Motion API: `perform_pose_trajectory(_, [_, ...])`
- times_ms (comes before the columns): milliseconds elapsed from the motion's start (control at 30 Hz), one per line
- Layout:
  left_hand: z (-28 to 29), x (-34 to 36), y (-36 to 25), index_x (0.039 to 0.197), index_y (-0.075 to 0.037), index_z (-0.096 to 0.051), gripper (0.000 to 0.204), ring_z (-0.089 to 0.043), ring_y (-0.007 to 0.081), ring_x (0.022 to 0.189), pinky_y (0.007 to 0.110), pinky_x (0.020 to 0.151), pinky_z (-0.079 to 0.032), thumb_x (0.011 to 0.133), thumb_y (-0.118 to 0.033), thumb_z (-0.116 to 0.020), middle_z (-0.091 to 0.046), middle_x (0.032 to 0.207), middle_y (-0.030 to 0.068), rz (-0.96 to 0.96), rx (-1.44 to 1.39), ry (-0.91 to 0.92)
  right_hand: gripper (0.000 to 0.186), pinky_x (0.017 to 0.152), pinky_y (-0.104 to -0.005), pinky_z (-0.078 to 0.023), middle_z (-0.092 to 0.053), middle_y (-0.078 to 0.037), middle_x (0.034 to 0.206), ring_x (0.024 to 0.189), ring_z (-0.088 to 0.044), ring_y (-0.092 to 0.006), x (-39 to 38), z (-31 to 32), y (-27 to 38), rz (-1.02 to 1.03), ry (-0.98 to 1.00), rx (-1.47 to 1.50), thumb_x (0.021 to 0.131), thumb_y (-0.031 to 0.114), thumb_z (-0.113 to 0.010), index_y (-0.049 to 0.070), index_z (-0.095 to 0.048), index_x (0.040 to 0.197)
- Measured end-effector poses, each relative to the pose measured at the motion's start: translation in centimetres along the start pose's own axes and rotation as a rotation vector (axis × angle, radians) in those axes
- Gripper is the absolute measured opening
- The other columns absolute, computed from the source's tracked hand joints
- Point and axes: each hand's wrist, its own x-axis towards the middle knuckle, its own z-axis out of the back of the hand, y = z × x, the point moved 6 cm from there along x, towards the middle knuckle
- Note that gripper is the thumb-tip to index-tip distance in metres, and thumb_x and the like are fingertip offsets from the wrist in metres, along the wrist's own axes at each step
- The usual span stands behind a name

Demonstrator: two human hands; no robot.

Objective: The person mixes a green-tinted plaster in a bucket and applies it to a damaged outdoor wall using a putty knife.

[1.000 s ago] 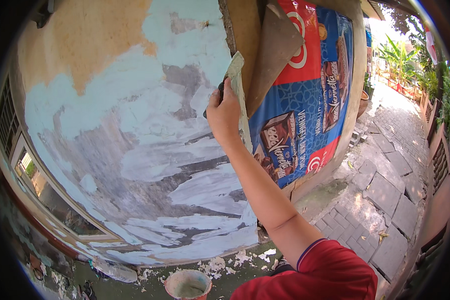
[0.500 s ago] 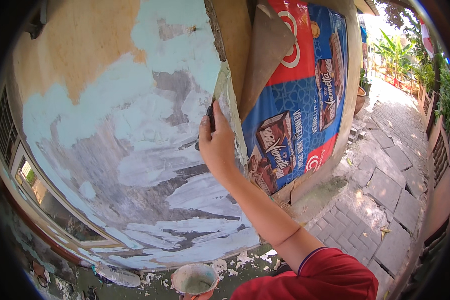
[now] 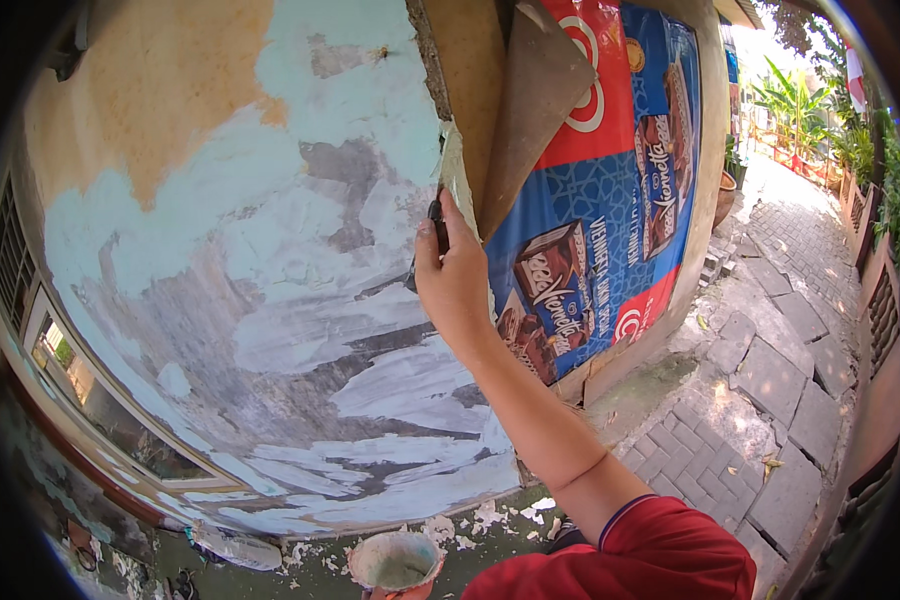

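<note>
My right hand point(image 3: 455, 275) is raised to the corner edge of a wall point(image 3: 280, 330), its fingers closed round the black handle of a scraper point(image 3: 437, 228). The index finger stretches up along the handle. Its blade is hard to make out against a pale, ragged strip point(image 3: 452, 160) at the corner. Patchy light blue and white coating covers the wall, with grey and tan areas showing through. At the lower edge is a small bucket point(image 3: 434, 570) with pale residue inside. My left hand does not show.
Right of the corner hangs a red and blue printed banner point(image 3: 610, 190), its upper left corner folded over. A window point(image 3: 110, 390) sits low on the left. Flakes point(image 3: 485, 518) litter the ground beneath the wall. A cracked paved path point(image 3: 770, 380) runs away on the right.
My right hand has shifted slightly right and, with the scraper, now sits closer to the wall's corner edge. The bucket appears slightly further right.
</note>
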Motion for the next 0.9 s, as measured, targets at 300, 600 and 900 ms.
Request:
perform_pose_trajectory(300, [-0.4, 0.1, -0.2, 0.119, 0.002, -0.056, 0.04, -0.064, 0.0282, 0.09, 0.039, 0.069, -0.058, 0.084, -0.015, -0.067, -0.064, 0.102, 0.0114, 0.0, 0.009, 0.003, 0.055, 0.07, -0.0314, -0.049, -0.06, -0.013, 0.085, 0.075, -0.06, -0.0178, 2.0, -4.2, -2.0, -0.059, -0.067, 0.066, 0.098, 0.018, -0.053, -0.009, -0.036, 0.143])
perform_pose_trajectory(600, [-0.6, 0.1, -0.1, 0.118, 0.002, -0.056, 0.039, -0.064, 0.0284, 0.089, 0.039, 0.069, -0.058, 0.083, -0.014, -0.066, -0.063, 0.102, 0.0117, -0.001, 0.018, 0.018, 0.057, 0.063, -0.0328, -0.048, -0.059, -0.013, 0.079, 0.069, -0.058, -0.018, 4.0, -5.7, -1.2, 0.026, -0.177, -0.02, 0.099, 0.019, -0.051, -0.011, -0.033, 0.143])
perform_pose_trajectory(900, [-0.4, 0.0, -0.2, 0.117, 0.002, -0.056, 0.039, -0.064, 0.0287, 0.089, 0.04, 0.068, -0.059, 0.083, -0.014, -0.066, -0.063, 0.102, 0.0119, 0.001, 0.024, 0.014, 0.054, 0.06, -0.0274, -0.045, -0.057, -0.006, 0.074, 0.063, -0.051, -0.0112, -1.3, -2.8, 0.0, -0.02, -0.012, 0.158, 0.098, 0.018, -0.055, -0.009, -0.039, 0.142])
